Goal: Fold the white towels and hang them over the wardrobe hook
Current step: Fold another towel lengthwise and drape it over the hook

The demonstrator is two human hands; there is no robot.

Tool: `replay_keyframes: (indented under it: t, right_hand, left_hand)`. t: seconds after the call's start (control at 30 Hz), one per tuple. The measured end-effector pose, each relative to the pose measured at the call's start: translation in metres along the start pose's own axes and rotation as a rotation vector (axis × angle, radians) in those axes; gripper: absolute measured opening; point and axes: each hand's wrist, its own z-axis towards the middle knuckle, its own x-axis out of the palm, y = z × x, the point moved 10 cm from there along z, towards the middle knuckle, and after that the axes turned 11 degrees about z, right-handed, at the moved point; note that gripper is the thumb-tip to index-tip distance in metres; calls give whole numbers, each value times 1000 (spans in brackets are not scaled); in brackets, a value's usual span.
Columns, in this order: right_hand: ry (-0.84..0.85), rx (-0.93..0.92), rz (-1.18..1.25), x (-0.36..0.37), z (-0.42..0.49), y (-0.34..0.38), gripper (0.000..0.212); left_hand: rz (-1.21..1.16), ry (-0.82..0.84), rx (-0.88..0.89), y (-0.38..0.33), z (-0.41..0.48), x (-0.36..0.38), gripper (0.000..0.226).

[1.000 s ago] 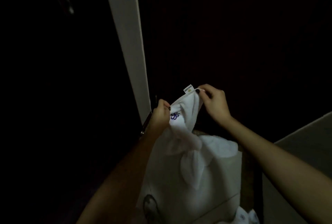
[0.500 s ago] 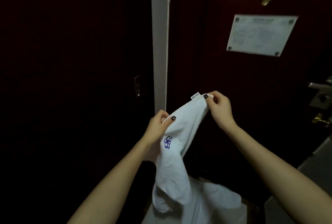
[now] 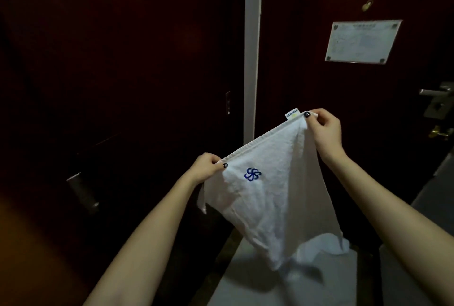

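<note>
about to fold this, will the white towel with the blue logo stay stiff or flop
Likely floppy: the white towel sags into creased folds below the edge stretched between the left hand and right hand. Probably light: two small pinches alone hold it.

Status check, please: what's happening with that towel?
Left hand pinches one top corner of the white towel, right hand the other. Towel hangs spread, not yet folded. Nothing blocking the hands.

White towel (image 3: 275, 195), stretched, hanging unfolded
</note>
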Motion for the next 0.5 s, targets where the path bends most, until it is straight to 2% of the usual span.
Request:
replay_keyframes:
  t: [0.13, 0.23, 0.37, 0.43, 0.5]
  right_hand:
    - [-83, 45, 48, -16, -46, 17, 16]
    - [-188, 78, 87, -36, -67, 29, 14]
    - [-200, 116, 87, -40, -88, 46, 19]
    - [-202, 142, 74, -39, -97, 50, 22]
    - [-208, 180, 35, -39, -104, 47, 21]
  left_hand:
    - [-122, 43, 35, 15, -64, 7, 17]
    - [-152, 52, 60, 20, -101, 11, 17]
    - [-55, -41, 19, 24, -135, 10, 12]
    - [7, -74, -5, 28, -148, 5, 16]
    - [-16, -89, -5, 31, -163, -3, 30]
